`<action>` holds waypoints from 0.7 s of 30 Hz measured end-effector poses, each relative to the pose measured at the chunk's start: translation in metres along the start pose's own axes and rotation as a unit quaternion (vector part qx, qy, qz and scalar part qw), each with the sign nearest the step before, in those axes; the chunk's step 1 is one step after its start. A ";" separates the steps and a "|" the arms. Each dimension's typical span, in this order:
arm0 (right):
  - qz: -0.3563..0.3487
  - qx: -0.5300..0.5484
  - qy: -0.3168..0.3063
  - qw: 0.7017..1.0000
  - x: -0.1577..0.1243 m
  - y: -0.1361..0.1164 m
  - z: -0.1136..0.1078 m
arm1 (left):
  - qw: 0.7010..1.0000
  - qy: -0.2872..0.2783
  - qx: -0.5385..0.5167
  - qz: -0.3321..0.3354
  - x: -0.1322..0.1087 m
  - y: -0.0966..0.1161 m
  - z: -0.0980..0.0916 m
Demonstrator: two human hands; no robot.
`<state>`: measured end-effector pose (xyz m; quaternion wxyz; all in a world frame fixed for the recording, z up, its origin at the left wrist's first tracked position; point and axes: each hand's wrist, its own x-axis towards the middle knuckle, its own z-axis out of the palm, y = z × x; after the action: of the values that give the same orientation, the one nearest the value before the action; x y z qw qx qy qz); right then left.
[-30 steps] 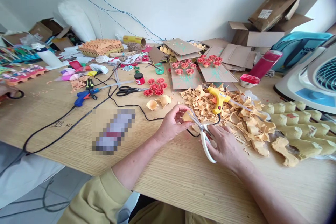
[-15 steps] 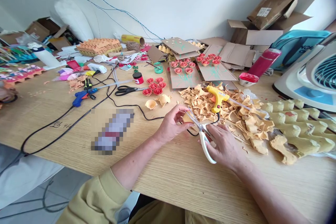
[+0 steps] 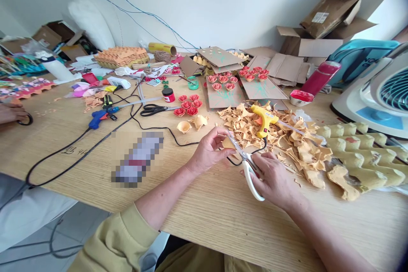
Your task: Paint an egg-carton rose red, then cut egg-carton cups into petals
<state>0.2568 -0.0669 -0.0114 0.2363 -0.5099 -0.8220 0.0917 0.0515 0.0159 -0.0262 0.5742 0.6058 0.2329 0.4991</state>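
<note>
My left hand (image 3: 212, 149) pinches a small peach-coloured egg carton piece (image 3: 227, 143) between thumb and fingers. White-handled scissors (image 3: 251, 180) are gripped in my right hand (image 3: 274, 176), their blades lying against the piece. Just beyond my hands spreads a heap of peach carton scraps (image 3: 299, 146), with a yellow glue gun (image 3: 264, 120) resting on it. Left of the heap sit a cut carton cup (image 3: 184, 126) and a second cut piece (image 3: 199, 122). Several red paper roses (image 3: 188, 105) stand behind them.
A blue glue gun (image 3: 98, 118), black scissors (image 3: 153, 109) and a red paint jar (image 3: 168, 94) lie to the left, among black cables. At right are a yellowish egg tray (image 3: 366, 148) and a white fan (image 3: 379, 97). Another person's hand (image 3: 12, 112) holds black-handled scissors at far left.
My right hand and the scissors have shifted slightly, and the handles look a little closer together. At far left, the other person's hand has come further into view.
</note>
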 end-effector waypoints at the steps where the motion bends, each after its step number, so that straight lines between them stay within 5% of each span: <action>1: 0.005 -0.001 0.002 1.000 0.000 0.001 0.001 | 1.000 0.000 0.001 0.001 0.000 0.001 0.000; 12: 0.100 0.092 0.036 0.990 0.002 0.005 0.003 | 0.998 -0.006 0.003 -0.055 0.002 0.000 -0.006; 21: 0.118 0.135 0.015 0.984 0.000 0.001 0.003 | 0.977 0.007 -0.149 -0.153 0.001 0.010 -0.007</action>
<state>0.2562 -0.0661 -0.0143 0.3034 -0.5677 -0.7325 0.2213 0.0427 0.0181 -0.0178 0.7259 0.4674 0.2493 0.4387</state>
